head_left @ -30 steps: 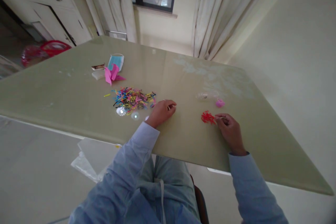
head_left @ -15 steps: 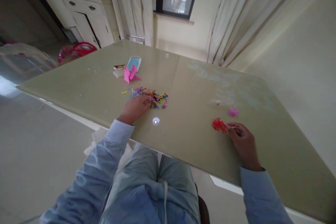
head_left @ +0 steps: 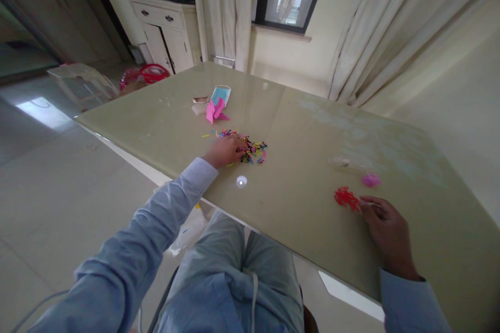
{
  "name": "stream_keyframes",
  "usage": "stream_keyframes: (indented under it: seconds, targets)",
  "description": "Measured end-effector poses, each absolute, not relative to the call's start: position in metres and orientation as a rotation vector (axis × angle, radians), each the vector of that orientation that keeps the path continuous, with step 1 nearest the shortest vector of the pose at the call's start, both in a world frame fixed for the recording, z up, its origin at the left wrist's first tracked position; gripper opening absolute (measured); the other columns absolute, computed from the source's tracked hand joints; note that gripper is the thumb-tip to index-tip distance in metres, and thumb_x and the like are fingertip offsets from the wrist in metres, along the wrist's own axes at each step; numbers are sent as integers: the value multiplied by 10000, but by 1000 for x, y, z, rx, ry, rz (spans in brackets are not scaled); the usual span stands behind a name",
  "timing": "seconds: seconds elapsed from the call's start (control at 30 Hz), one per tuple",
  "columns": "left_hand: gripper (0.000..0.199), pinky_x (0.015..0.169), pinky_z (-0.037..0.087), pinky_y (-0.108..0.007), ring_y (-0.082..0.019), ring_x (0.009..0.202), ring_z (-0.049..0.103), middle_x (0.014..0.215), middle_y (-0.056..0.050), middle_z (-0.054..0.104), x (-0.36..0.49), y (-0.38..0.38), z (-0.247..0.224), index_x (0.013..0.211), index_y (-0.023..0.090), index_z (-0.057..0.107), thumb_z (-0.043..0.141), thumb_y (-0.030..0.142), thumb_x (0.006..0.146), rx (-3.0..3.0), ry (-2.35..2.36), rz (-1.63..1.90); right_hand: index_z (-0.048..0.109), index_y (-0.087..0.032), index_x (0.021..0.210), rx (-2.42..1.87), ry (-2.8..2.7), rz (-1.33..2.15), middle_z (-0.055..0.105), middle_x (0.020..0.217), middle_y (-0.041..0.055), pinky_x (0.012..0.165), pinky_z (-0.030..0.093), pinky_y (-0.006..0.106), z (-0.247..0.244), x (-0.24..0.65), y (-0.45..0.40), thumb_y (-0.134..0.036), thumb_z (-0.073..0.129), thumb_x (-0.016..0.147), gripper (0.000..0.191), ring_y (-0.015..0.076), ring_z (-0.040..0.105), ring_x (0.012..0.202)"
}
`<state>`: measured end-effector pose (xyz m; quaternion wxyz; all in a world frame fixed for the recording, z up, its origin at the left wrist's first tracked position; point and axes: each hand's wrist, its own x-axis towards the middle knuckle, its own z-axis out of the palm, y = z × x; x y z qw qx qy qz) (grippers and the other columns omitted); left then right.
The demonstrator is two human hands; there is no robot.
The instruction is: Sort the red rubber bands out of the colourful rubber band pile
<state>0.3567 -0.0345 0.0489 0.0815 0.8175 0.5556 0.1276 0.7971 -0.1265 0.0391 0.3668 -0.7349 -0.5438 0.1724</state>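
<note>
Many small multicoloured bands (head_left: 255, 152) lie in a loose pile left of the table's middle. My left hand (head_left: 226, 151) rests on the pile's near left side, its fingertips pinched together among the bands; what they hold is too small to name. A heap of red bands (head_left: 346, 198) lies on the right part of the table. Beside its right end is my right hand (head_left: 385, 226), thumb and index finger pressed together on something thin and pale that I cannot make out.
Beyond the red heap lie a pink bundle (head_left: 371, 180) and a clear plastic bag (head_left: 347, 162). A pink folded paper (head_left: 216, 111), a blue mask (head_left: 221, 94) and small packets are at the back left of the glossy table (head_left: 297, 187).
The camera has turned left, so the whole scene sits further right. My left hand stays at the multicoloured pile and my right hand beside the red heap, both still pinched.
</note>
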Motion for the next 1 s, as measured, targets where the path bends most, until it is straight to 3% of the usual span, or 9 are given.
stream_keyframes:
  seconds: [0.4,0.6,0.77,0.9,1.0]
  targets:
    - [262,932,476,-345,-235,1030,620,1057,-103,671,358,-35,45,893,182,755,521,293,933,2541,1682,331,687,-228,905,-1878,-1417,426,687,732,86,616,458,383,36,800,-127,-612,603,710,439,265,623,659]
    - [275,819,471,-322,-202,859,593,912,-82,660,360,-37,50,874,160,756,543,333,886,2331,1735,729,703,-201,943,-1873,-1446,403,665,693,57,604,441,333,34,802,-126,-597,602,729,462,220,598,628]
    - [139,759,452,-296,-154,731,544,796,-45,641,373,-47,37,761,146,675,580,237,806,2101,1645,1095,704,-198,944,-1861,-1449,418,675,714,56,591,433,312,30,805,-126,-590,610,740,452,205,592,627]
    - [118,597,384,-246,-120,630,491,724,-10,586,394,-65,32,780,154,580,539,247,841,1789,1538,1284,699,-190,952,-1842,-1453,436,653,678,43,563,415,300,28,806,-125,-589,613,758,452,195,571,601]
    - [144,557,354,-232,-107,598,470,705,6,553,404,-81,32,831,155,572,530,288,865,1718,1416,1306,698,-187,932,-1820,-1463,420,648,664,38,554,413,295,27,806,-126,-573,623,756,430,189,564,590]
